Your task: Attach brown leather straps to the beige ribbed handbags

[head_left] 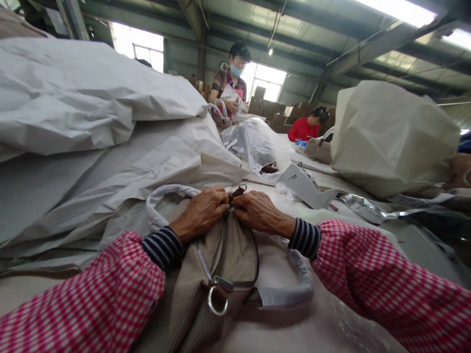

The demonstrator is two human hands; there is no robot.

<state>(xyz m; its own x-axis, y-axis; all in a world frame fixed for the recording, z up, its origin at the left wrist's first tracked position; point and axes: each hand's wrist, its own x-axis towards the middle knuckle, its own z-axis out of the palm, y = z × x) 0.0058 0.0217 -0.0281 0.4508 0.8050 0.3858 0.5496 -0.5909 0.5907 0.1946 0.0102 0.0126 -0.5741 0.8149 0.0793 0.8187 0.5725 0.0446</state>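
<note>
Right under my fingers [222, 197], the bag [195, 291] is gaping open, its ribbed cloth [180, 314] seeming soft and light. My left hand [202, 213] and right hand [259, 211] are pinching the far end of its opening [239, 250], probably a firm hold. This side of them, a wrapped handle [289, 292] is looking slippery; beyond, clear plastic [257, 139] is lying crumpled.

The ceiling [239, 19] at 12 o'clock is panelled and crossed by beams [368, 49]. Two strip lights [401, 10] glow at 2 o'clock; a bulb [271, 51] shines just past 12. Bright windows [138, 44] pierce the grey-green wall [178, 56] at 11 and 1 o'clock. Brown boxes [267, 109] stand stacked below the latter. A pale table [287, 328] lies at 5 o'clock.
</note>
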